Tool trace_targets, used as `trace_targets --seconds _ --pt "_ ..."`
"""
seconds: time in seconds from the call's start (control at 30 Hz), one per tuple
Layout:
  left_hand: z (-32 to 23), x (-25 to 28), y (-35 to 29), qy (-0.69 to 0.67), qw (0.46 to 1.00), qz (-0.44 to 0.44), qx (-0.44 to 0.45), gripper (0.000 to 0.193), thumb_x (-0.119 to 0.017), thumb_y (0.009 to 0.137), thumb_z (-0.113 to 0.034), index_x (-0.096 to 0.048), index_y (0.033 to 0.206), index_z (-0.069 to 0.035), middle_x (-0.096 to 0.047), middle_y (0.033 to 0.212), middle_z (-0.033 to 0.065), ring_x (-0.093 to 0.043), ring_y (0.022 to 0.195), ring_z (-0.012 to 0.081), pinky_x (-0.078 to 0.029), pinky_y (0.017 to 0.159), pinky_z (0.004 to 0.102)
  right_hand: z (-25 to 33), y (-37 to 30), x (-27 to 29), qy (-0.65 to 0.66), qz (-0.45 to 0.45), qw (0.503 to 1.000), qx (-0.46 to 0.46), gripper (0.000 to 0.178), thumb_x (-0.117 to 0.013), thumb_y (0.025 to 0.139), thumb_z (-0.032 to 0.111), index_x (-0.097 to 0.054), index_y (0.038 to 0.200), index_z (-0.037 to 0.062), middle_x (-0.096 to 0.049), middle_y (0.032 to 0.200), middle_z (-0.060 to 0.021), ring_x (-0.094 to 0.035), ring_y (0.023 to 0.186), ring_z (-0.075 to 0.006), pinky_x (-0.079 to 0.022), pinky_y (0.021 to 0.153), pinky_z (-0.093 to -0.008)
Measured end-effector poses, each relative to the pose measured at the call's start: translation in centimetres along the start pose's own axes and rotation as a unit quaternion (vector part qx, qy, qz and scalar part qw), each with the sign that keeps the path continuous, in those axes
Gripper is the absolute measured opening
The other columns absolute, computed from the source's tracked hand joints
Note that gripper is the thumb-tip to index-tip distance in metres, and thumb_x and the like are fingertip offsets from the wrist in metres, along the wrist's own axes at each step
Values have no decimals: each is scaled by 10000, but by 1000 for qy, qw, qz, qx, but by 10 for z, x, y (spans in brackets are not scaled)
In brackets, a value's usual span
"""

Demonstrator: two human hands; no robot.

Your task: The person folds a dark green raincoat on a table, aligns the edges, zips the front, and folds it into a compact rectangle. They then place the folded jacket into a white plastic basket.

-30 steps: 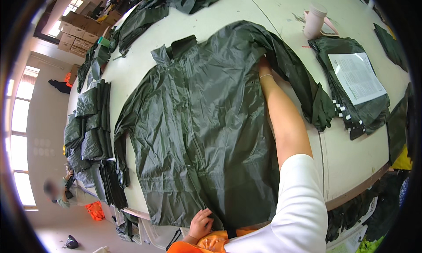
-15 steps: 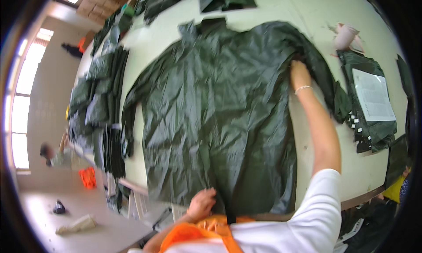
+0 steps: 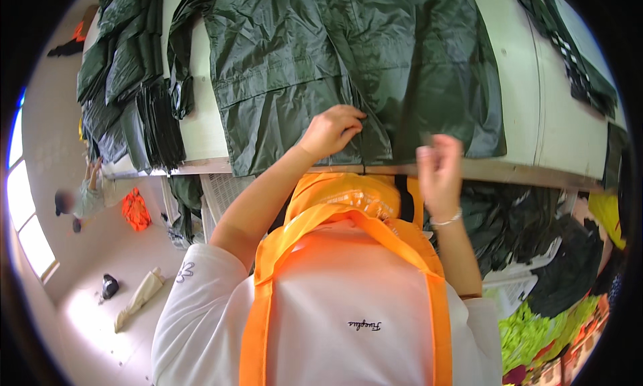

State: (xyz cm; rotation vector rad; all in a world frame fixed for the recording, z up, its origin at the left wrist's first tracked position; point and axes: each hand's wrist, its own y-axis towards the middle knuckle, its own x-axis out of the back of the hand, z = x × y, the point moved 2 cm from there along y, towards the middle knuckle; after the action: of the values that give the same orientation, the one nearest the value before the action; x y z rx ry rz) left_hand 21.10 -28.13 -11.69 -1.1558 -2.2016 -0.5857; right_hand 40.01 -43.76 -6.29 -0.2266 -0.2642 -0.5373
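Observation:
A dark green rain jacket (image 3: pixel 288 71) lies spread on the pale table, its hem towards me. My left hand (image 3: pixel 333 130) rests low on the front, thumb and fingers closed on the edge of the front opening. My right hand (image 3: pixel 440 175) is raised at the table's near edge, apart from the jacket, with a white bracelet at the wrist. Its fingertips are bent together and blurred. A small greyish shape shows at them, too smeared to name.
Stacks of folded dark green garments (image 3: pixel 127 57) stand left of the jacket. The table edge (image 3: pixel 529 171) runs just before my orange apron (image 3: pixel 341 197). Dark cloth and yellow-green garments (image 3: pixel 536 332) lie below on the right. A person (image 3: pixel 84 202) is at the far left.
My right hand has left the jacket's armpit and come back to the near edge. The left hand has shifted onto the front opening. The view has tilted down towards my body.

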Motion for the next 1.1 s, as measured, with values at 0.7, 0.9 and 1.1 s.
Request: trace_targets --seconds 0.7,0.9,1.1 --pt "18 -6 3 -61 997 19 -38 73 -630 776 -58 -637 830 -10 -657 960 99 -610 892 284 -493 765 338 -31 -36 -118 -272 -93 956 59 167 -617 839 175 -594 961 63 -573 908 -93 -595 785 -323 -479 631 -393" --pt "-3 37 -36 -41 991 110 61 132 -638 802 -151 -636 828 -22 -653 888 130 -621 786 291 -496 678 370 -47 -50 -94 -16 -151 988 0 220 -656 839 115 -617 1033 17 -618 856 -80 -590 707 -163 -476 667 -266" --pt "1 73 -116 143 931 282 182 262 -614 833 -291 -661 770 -41 -625 692 126 -606 695 323 -477 612 384 -70 -95 -63 1 -151 985 -86 220 -647 849 107 -610 1035 -4 -617 863 -41 -558 717 -93 -461 658 -226"
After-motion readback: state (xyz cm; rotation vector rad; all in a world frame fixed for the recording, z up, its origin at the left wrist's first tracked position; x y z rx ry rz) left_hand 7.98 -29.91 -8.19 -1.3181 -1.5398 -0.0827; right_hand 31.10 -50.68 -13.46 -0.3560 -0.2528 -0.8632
